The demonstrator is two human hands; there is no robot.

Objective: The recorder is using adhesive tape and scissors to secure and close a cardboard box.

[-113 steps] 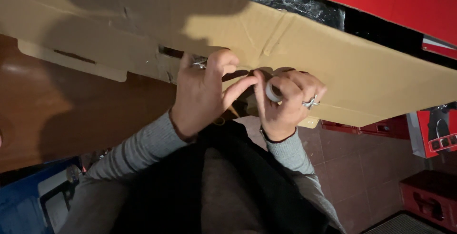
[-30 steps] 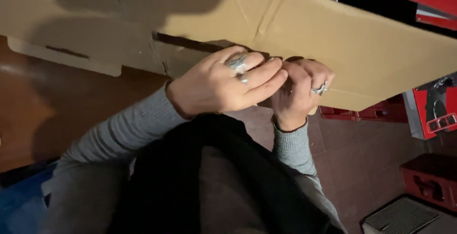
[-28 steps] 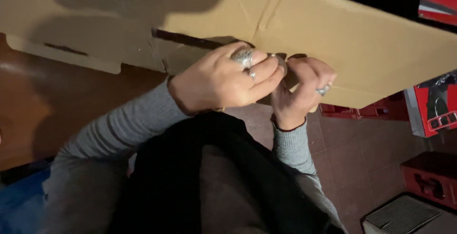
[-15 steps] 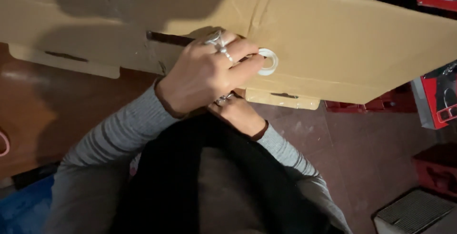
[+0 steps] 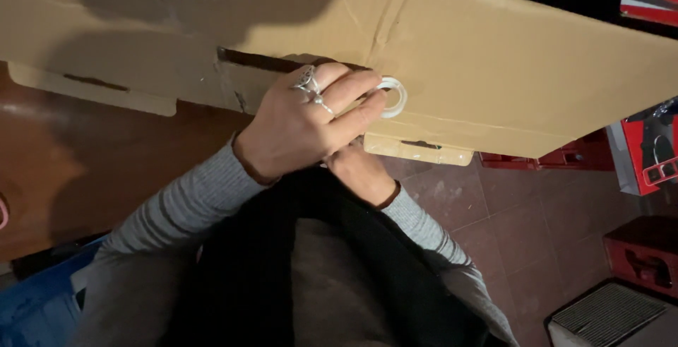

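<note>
A big brown cardboard box (image 5: 494,57) fills the top of the view, with a dark slot (image 5: 247,59) in its side and a small flap (image 5: 417,151) hanging from its lower edge. My left hand (image 5: 304,132), wearing rings, presses a small white tape roll (image 5: 393,97) against the box wall, fingers curled over it. My right hand (image 5: 360,172) lies just beneath the left one, close to the flap. Its fingers are hidden behind my left hand, so what it holds does not show. Grey sleeves and a dark garment fill the bottom of the view.
Red plastic crates (image 5: 646,160) stand on the reddish tiled floor (image 5: 522,227) at the right. A grey grated box (image 5: 614,315) sits at the bottom right. A blue crate (image 5: 39,312) is at the bottom left, below a brown wooden surface (image 5: 78,170).
The tape roll has passed from my right hand to my left, which now holds it higher against the box wall. My right hand has dropped under the left.
</note>
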